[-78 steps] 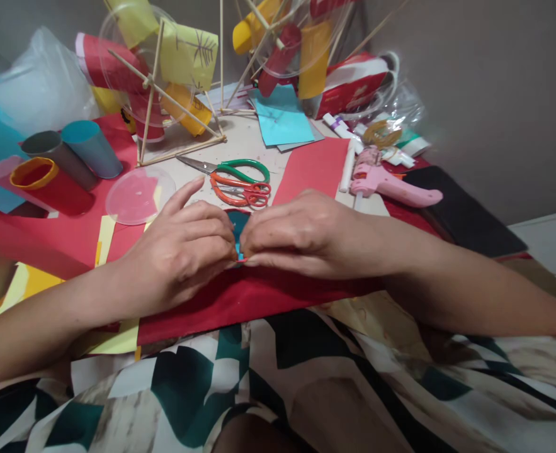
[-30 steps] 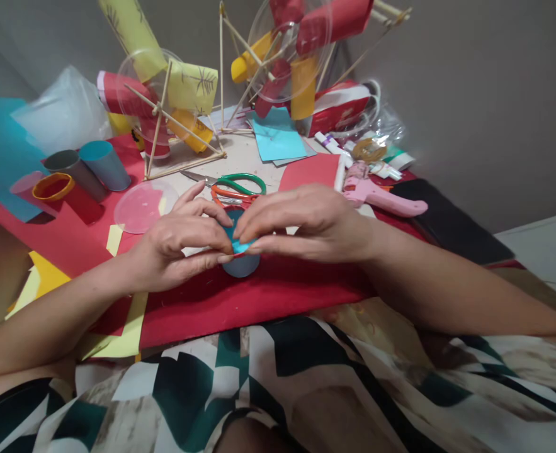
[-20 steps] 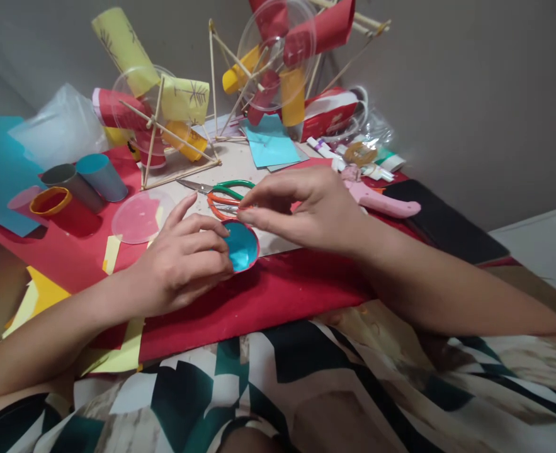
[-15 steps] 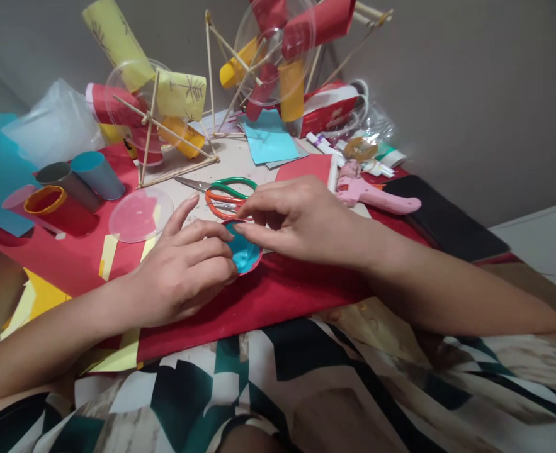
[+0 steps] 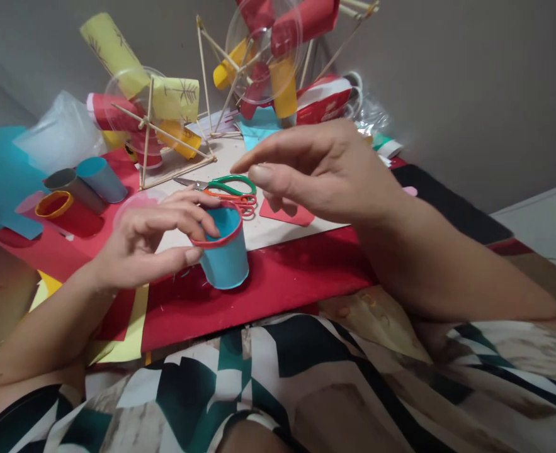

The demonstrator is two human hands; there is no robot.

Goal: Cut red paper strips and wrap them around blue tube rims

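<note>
A light-blue paper cup point(image 5: 225, 264) with a red band round its rim stands upright near the front of the table. My left hand point(image 5: 148, 236) grips its left rim, thumb outside and fingers reaching over into the opening. Above and to the right, my right hand point(image 5: 329, 173) hovers with its fingers stretched out and slightly bent, apart from the cup; nothing shows in it. Behind the cup lie scissors point(image 5: 233, 184) with green and orange handles. A piece of red paper point(image 5: 284, 212) rests below my right hand.
Two stick-framed wheels, one with yellow paper tubes point(image 5: 176, 99) and one with a clear disc point(image 5: 263, 50), stand at the back. Paper cups, including a red one point(image 5: 70, 217) and a blue one point(image 5: 102, 181), lie left. A black flat object point(image 5: 466, 207) is right.
The cup has tipped from facing me to upright. My right hand has left its rim and risen to the right; my left hand now pinches the rim from the left.
</note>
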